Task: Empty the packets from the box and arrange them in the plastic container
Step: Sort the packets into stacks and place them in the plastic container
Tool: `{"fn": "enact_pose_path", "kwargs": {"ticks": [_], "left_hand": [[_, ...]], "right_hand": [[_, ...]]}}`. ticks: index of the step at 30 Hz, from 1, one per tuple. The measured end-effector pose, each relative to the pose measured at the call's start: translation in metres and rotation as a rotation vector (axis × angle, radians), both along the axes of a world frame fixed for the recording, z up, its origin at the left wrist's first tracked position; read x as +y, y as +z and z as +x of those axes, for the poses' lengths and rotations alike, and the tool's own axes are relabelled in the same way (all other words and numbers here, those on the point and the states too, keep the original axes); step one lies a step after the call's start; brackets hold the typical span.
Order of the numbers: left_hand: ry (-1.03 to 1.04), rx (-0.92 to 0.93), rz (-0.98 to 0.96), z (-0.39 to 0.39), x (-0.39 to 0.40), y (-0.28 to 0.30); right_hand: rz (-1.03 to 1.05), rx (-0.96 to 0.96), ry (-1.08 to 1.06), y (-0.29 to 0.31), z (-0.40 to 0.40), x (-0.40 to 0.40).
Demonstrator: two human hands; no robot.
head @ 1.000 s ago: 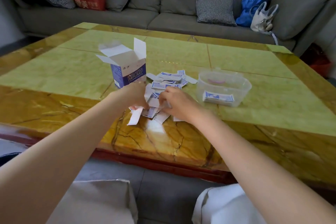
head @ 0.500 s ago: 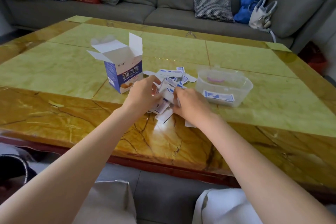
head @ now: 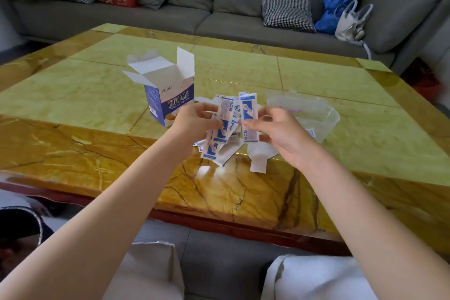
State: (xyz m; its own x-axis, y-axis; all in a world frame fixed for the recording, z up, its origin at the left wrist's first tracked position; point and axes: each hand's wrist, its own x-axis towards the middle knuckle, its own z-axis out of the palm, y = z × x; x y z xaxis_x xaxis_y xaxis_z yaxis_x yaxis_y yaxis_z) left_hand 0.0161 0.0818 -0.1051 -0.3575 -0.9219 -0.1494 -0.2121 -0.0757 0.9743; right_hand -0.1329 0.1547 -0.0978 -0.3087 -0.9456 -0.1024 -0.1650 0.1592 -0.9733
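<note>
Thin blue-and-white paper packets (head: 220, 133): light, floppy, slippery, best pinched mid-length. Left hand (head: 194, 122) pinches a fanned bunch; right hand (head: 280, 129) pinches one packet (head: 248, 117). Clear plastic container (head: 326, 117) just right.

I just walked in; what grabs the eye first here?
Two bare hands raised over the marble table: the left hand grips a fan of blue-and-white packets, and the right hand pinches a single packet. Left of them stands the opened box; right of them sits the clear plastic container.
</note>
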Motion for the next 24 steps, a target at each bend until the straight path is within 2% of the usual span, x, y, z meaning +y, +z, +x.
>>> {"fn": "enact_pose_path", "kwargs": {"ticks": [3,6,7,9,12,16,18,21,24], "left_hand": [[-0.071,-0.064,-0.066,-0.004,0.008,0.003],[-0.114,-0.034,-0.06,-0.006,0.015,0.007],[-0.111,-0.031,-0.057,-0.007,0.016,0.008],[-0.088,-0.062,-0.08,-0.005,0.015,0.008],[-0.075,-0.29,-0.275,-0.001,0.011,0.005],[-0.211,-0.532,-0.536,0.004,0.006,0.005],[-0.294,-0.562,-0.572,0.005,0.005,0.007],[-0.368,-0.508,-0.534,0.002,0.007,0.007],[-0.225,-0.305,-0.399,0.004,0.005,0.007]], "right_hand": [[0.017,-0.131,0.024,0.002,0.0,0.003],[-0.026,-0.085,-0.018,0.005,-0.001,0.005],[-0.049,-0.005,-0.034,0.007,-0.001,0.006],[-0.1,0.295,-0.057,0.01,-0.002,0.006],[-0.137,0.819,0.009,0.013,-0.004,0.006],[-0.161,1.16,0.248,0.009,0.0,0.009],[-0.191,1.157,0.329,0.007,0.003,0.009],[-0.198,1.115,0.331,0.004,0.008,0.007],[-0.182,1.08,0.237,0.003,0.004,0.006]]}}
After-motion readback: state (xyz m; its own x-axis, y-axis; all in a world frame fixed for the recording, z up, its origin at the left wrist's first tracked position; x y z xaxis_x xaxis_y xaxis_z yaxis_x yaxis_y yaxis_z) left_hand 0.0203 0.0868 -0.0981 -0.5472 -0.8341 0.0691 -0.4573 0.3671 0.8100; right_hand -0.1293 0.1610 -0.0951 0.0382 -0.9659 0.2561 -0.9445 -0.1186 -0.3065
